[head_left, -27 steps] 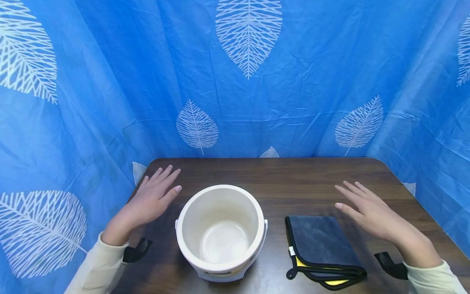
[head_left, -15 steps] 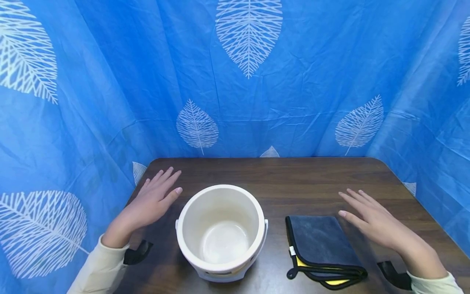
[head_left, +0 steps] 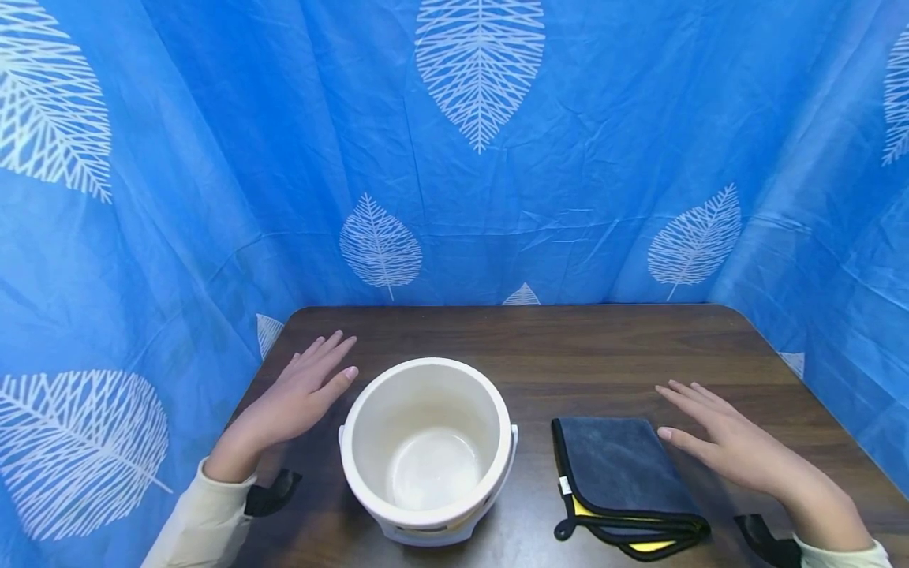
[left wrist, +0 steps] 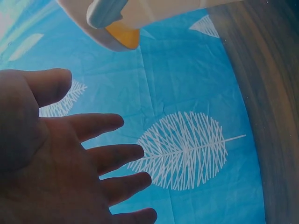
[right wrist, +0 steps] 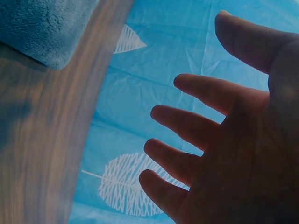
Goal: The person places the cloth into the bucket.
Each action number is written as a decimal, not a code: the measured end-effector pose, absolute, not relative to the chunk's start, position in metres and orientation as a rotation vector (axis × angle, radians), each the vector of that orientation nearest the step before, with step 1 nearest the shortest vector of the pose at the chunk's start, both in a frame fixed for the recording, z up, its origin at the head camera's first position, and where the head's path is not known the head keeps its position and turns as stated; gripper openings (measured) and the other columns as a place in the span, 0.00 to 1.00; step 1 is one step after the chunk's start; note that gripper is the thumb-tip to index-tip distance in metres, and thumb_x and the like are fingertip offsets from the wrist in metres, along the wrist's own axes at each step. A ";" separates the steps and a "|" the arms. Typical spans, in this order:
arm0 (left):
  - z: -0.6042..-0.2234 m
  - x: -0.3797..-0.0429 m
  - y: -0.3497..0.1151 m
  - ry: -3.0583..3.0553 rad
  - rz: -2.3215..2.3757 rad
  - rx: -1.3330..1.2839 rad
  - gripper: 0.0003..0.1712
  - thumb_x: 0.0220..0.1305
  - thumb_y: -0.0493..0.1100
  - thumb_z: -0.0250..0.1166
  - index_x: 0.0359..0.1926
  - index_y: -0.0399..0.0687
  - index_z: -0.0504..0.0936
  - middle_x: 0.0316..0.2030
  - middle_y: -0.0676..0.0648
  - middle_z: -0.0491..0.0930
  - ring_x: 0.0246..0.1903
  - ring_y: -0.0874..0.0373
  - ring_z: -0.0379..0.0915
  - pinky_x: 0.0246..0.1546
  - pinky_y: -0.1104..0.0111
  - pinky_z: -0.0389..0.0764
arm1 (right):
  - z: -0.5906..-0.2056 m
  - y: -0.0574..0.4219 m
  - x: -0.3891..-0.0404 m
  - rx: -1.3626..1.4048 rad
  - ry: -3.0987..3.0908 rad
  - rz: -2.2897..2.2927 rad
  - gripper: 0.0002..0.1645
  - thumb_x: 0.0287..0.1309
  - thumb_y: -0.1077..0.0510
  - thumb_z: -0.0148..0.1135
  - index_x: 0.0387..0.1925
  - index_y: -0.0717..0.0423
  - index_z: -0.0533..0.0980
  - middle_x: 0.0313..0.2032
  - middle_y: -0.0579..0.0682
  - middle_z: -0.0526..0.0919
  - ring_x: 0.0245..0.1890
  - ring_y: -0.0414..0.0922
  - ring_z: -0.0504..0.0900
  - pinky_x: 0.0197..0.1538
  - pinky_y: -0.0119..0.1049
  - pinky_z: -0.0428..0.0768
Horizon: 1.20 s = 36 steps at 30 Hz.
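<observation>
A white bucket [head_left: 360,481] stands upright on the table, its inside bare and a handle lug on either side. To its right lies a folded cloth [head_left: 618,465], dark grey with black edging, a yellow underside and a small hanging loop. My left hand [head_left: 294,402] hovers left of the bucket, fingers straight and spread, holding nothing. Beyond the cloth's right edge, my right hand [head_left: 738,446] is held with fingers extended and nothing in it. The left wrist view shows the bucket's side [left wrist: 163,11] above the left hand; a corner of the cloth [right wrist: 46,28] appears in the right wrist view.
Dark wood-grain table [head_left: 568,347] with rounded far corners. A blue curtain [head_left: 582,158] printed with white leaves hangs behind it and along both sides. Black straps [head_left: 273,493] show near the wrists.
My right hand has come down and slightly right, nearer the person. The left hand has shifted slightly right and down, towards the bucket. Bucket and cloth have stayed put.
</observation>
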<state>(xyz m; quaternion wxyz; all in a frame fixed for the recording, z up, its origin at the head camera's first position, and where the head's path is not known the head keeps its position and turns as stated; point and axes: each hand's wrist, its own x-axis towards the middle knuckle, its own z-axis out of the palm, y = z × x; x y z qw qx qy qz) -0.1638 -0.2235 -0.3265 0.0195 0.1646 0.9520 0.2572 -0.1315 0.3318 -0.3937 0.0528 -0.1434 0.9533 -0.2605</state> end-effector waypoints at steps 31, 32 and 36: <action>-0.339 -0.164 -0.221 2.802 0.954 0.507 0.41 0.77 0.63 0.49 0.77 0.41 0.60 0.77 0.34 0.52 0.76 0.31 0.36 0.69 0.32 0.35 | -0.420 0.326 -0.130 -0.533 2.713 -0.707 0.50 0.45 0.57 0.80 0.69 0.64 0.68 0.67 0.74 0.66 0.67 0.78 0.57 0.56 0.75 0.65; -0.340 -0.164 -0.220 2.799 0.958 0.507 0.40 0.77 0.63 0.49 0.77 0.41 0.61 0.77 0.34 0.52 0.76 0.31 0.36 0.69 0.32 0.35 | -0.420 0.326 -0.130 -0.533 2.711 -0.705 0.49 0.45 0.57 0.80 0.69 0.64 0.69 0.67 0.74 0.66 0.67 0.78 0.58 0.56 0.75 0.65; -0.341 -0.164 -0.219 2.784 0.966 0.506 0.38 0.78 0.60 0.50 0.77 0.40 0.61 0.77 0.34 0.52 0.76 0.31 0.36 0.69 0.32 0.35 | -0.423 0.324 -0.129 -0.533 2.707 -0.706 0.49 0.45 0.57 0.80 0.69 0.63 0.69 0.67 0.73 0.67 0.67 0.79 0.58 0.56 0.76 0.65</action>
